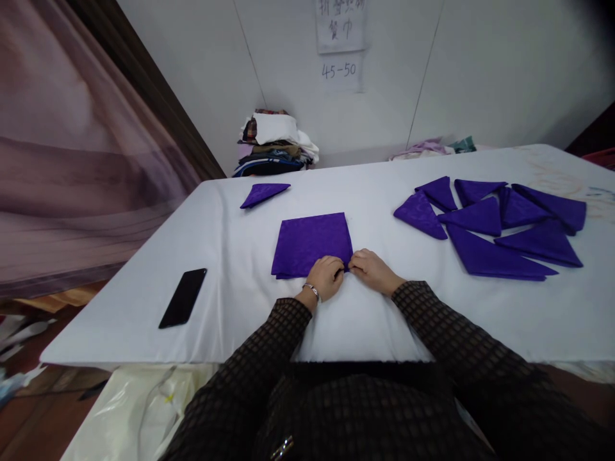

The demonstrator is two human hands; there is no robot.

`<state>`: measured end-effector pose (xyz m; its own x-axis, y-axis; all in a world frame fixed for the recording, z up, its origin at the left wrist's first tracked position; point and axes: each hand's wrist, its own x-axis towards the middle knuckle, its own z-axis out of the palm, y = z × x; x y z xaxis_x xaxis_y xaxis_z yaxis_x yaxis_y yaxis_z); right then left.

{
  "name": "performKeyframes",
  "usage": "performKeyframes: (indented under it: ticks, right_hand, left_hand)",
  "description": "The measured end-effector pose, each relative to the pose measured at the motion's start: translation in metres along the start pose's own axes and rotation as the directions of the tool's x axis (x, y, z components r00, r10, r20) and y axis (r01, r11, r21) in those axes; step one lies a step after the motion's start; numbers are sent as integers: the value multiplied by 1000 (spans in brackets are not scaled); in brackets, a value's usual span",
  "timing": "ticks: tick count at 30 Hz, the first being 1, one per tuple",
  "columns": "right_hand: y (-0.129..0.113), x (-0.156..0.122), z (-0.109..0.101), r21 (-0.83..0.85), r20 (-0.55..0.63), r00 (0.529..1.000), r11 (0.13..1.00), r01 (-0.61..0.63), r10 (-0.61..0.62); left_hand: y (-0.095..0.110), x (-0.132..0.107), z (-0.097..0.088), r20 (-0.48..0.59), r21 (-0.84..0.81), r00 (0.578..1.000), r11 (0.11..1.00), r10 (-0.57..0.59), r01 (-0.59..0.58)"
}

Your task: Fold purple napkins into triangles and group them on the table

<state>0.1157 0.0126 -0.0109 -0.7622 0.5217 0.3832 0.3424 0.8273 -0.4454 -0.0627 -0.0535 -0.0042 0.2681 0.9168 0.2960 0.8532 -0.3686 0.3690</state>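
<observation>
A purple cloth napkin (pixel 310 240), folded to a rough square in layers, lies flat on the white-covered table in front of me. Both hands are at its near right corner. My left hand (pixel 327 276), with a bracelet at the wrist, has curled fingers pinching the near edge. Just right of it, my right hand (pixel 372 269) pinches the corner itself, fingertips bent together. The hands nearly touch, and the fingertips partly hide the corner.
Several folded purple napkins (pixel 475 216) lie overlapping at the right. One more folded napkin (pixel 263 193) sits at the back left. A black phone (pixel 183 298) rests on the white tablecloth (pixel 240 307). Stacked clothes (pixel 276 144) stand beyond the far edge, before the wall.
</observation>
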Motion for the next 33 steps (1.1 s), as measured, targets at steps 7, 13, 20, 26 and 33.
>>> performKeyframes:
  ticks: [7,13,20,26,33]
  right_hand:
    - [-2,0,-1,30,-48,999,1000,-5,6]
    - [-3,0,-2,45,-84,996,999,1,3]
    - [-4,2,-1,63,-81,997,998,8,-3]
    - [2,-2,-13,120,-220,973,992,-42,68]
    - [16,-13,-18,40,-102,989,994,-102,105]
  left_hand:
    - [2,0,0,-26,-63,999,998,-34,33]
    - [3,0,-1,-22,-82,1000,997,-16,14]
    - [4,1,-1,29,-34,999,999,-30,31]
    - [1,6,-3,-79,-39,989,992,-124,121]
    - [10,12,-4,-123,14,977,984,-176,179]
